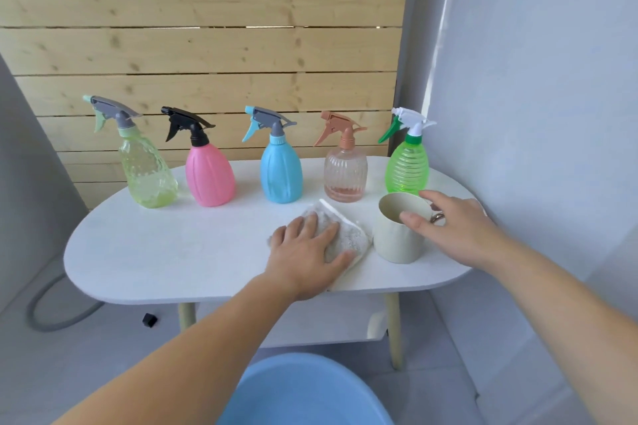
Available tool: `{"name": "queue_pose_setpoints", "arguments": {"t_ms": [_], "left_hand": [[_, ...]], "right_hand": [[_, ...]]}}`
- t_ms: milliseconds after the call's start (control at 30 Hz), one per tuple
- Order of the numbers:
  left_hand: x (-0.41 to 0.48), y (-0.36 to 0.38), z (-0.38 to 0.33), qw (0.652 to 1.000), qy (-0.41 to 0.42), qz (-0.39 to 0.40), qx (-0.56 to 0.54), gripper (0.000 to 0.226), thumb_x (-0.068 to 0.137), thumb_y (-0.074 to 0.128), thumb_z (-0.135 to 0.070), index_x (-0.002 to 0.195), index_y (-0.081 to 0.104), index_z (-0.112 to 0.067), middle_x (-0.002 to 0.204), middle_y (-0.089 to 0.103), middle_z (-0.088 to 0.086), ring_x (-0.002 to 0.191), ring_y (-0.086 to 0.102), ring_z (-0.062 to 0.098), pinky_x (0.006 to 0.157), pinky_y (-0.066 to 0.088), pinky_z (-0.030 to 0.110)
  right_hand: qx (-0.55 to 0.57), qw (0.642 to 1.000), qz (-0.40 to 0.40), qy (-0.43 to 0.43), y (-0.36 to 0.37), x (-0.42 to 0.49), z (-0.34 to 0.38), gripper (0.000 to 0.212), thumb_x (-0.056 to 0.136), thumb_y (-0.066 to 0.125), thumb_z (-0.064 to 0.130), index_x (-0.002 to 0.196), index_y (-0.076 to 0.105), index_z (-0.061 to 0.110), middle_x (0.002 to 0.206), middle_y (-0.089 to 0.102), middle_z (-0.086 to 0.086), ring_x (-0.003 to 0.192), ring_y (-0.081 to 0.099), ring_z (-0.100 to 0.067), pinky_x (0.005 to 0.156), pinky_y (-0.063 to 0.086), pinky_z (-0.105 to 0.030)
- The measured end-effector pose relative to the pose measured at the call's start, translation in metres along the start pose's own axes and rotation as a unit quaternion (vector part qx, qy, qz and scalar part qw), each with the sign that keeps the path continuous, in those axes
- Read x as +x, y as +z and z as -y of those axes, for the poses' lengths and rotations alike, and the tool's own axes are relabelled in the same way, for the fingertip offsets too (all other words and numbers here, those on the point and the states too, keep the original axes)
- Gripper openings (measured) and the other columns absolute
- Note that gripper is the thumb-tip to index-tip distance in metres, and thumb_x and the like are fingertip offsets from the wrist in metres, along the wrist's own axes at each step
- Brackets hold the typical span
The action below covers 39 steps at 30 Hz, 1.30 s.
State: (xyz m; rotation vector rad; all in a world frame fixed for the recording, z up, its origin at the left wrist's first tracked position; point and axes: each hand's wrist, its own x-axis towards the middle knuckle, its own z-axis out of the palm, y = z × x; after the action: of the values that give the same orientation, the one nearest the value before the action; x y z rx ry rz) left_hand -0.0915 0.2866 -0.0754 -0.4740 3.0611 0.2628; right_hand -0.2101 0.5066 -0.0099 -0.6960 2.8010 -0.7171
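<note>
On the white tabletop (pixel 165 252), toward its right end, a grey cloth (pixel 350 235) lies just left of an upright cream cup (pixel 397 243). The left hand (pixel 307 252) presses the cloth with flat, straight fingers. The right hand (pixel 452 221), the nearer to the cup, grips its rim, thumb on the near edge, fingers round the far side.

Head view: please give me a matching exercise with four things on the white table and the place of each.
1 grey fluffy cloth
2 beige ribbed cup
3 pink plastic spray bottle
4 bright green ribbed spray bottle

a rightmost in the row
b under the left hand
c second from left
d held by the right hand

Pairs: 1-b, 2-d, 3-c, 4-a
</note>
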Motion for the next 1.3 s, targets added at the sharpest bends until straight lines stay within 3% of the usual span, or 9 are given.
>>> {"name": "queue_pose_setpoints", "arguments": {"t_ms": [133, 233, 300, 400, 567, 800, 1000, 1167, 1300], "left_hand": [[-0.009, -0.005, 0.021, 0.997, -0.044, -0.018, 0.055, 0.079, 0.096, 0.021, -0.075, 0.159, 0.028, -0.029, 0.168, 0.024, 0.002, 0.154, 0.018, 0.025, 0.125, 0.014, 0.043], [-0.015, -0.005, 0.037, 0.989, -0.112, -0.042, 0.083, 0.082, 0.095, 0.018, -0.075, 0.154, 0.037, -0.021, 0.158, 0.037, 0.007, 0.149, 0.026, 0.028, 0.124, 0.019, 0.044], [-0.017, -0.003, 0.035, 0.991, -0.115, -0.029, 0.055, 0.086, 0.093, 0.019, -0.078, 0.158, 0.030, -0.023, 0.166, 0.026, 0.010, 0.154, 0.018, 0.029, 0.126, 0.013, 0.046], [-0.015, 0.000, 0.022, 0.997, -0.071, -0.004, 0.024, 0.093, 0.084, 0.012, -0.088, 0.162, 0.015, -0.037, 0.172, 0.008, 0.008, 0.156, 0.009, 0.030, 0.125, 0.010, 0.050], [0.003, 0.007, -0.016, 1.000, 0.000, -0.014, 0.026, 0.090, 0.082, 0.004, -0.086, 0.161, 0.012, -0.043, 0.172, 0.010, 0.006, 0.154, 0.011, 0.030, 0.122, 0.013, 0.049], [0.030, 0.024, -0.109, 0.994, 0.100, -0.032, 0.003, 0.074, 0.096, 0.026, -0.072, 0.160, 0.021, -0.035, 0.169, 0.018, 0.006, 0.150, 0.016, 0.032, 0.117, 0.017, 0.049], [0.027, 0.022, -0.107, 0.998, 0.006, -0.059, 0.026, 0.069, 0.099, 0.028, -0.065, 0.151, 0.041, -0.022, 0.162, 0.030, 0.007, 0.139, 0.032, 0.032, 0.109, 0.028, 0.045], [0.021, 0.013, -0.074, 0.996, -0.078, -0.040, 0.026, 0.075, 0.094, 0.024, -0.075, 0.156, 0.032, -0.034, 0.165, 0.026, 0.004, 0.141, 0.032, 0.034, 0.112, 0.026, 0.048], [0.030, 0.016, -0.093, 0.999, -0.027, -0.036, 0.018, 0.076, 0.093, 0.026, -0.076, 0.159, 0.023, -0.037, 0.165, 0.022, 0.008, 0.140, 0.030, 0.036, 0.115, 0.022, 0.048]], "right_hand": [[0.016, 0.999, 0.030, -0.011, 0.001, 0.010, -0.012, 0.102, 0.049, 0.043, 0.101, 0.134, 0.046, 0.046, 0.114, 0.061, 0.006, 0.122, 0.049, -0.020, 0.102, 0.044, -0.043], [0.058, 0.997, 0.039, -0.022, 0.001, 0.011, -0.015, 0.068, 0.059, 0.061, 0.087, 0.114, 0.055, 0.049, 0.103, 0.065, 0.013, 0.106, 0.059, -0.011, 0.086, 0.048, -0.031], [0.075, 0.996, 0.039, -0.023, -0.001, 0.008, -0.014, 0.048, 0.067, 0.067, 0.077, 0.106, 0.056, 0.050, 0.101, 0.066, 0.018, 0.102, 0.060, -0.006, 0.077, 0.045, -0.024], [0.090, 0.996, -0.001, -0.010, -0.003, 0.006, -0.013, 0.051, 0.069, 0.066, 0.077, 0.106, 0.060, 0.043, 0.099, 0.065, 0.017, 0.100, 0.060, -0.008, 0.073, 0.045, -0.024], [0.165, 0.981, -0.098, 0.009, -0.018, 0.011, -0.012, 0.046, 0.073, 0.066, 0.073, 0.105, 0.056, 0.040, 0.094, 0.058, 0.024, 0.089, 0.055, 0.002, 0.066, 0.042, -0.024], [0.207, 0.964, -0.158, 0.059, -0.020, 0.022, -0.030, 0.060, 0.067, 0.063, 0.081, 0.103, 0.062, 0.033, 0.102, 0.067, 0.012, 0.097, 0.064, -0.016, 0.082, 0.051, -0.035], [0.213, 0.959, -0.175, 0.070, -0.025, 0.025, -0.043, 0.058, 0.068, 0.065, 0.079, 0.102, 0.065, 0.032, 0.104, 0.067, 0.012, 0.097, 0.063, -0.016, 0.076, 0.047, -0.032], [0.232, 0.958, -0.146, 0.080, -0.032, 0.026, -0.052, 0.073, 0.054, 0.065, 0.086, 0.102, 0.066, 0.031, 0.093, 0.063, 0.006, 0.082, 0.059, -0.018, 0.067, 0.044, -0.031], [0.233, 0.957, -0.154, 0.078, -0.033, 0.018, -0.060, 0.065, 0.059, 0.069, 0.081, 0.102, 0.066, 0.033, 0.097, 0.068, 0.007, 0.094, 0.066, -0.018, 0.072, 0.049, -0.032]]}}
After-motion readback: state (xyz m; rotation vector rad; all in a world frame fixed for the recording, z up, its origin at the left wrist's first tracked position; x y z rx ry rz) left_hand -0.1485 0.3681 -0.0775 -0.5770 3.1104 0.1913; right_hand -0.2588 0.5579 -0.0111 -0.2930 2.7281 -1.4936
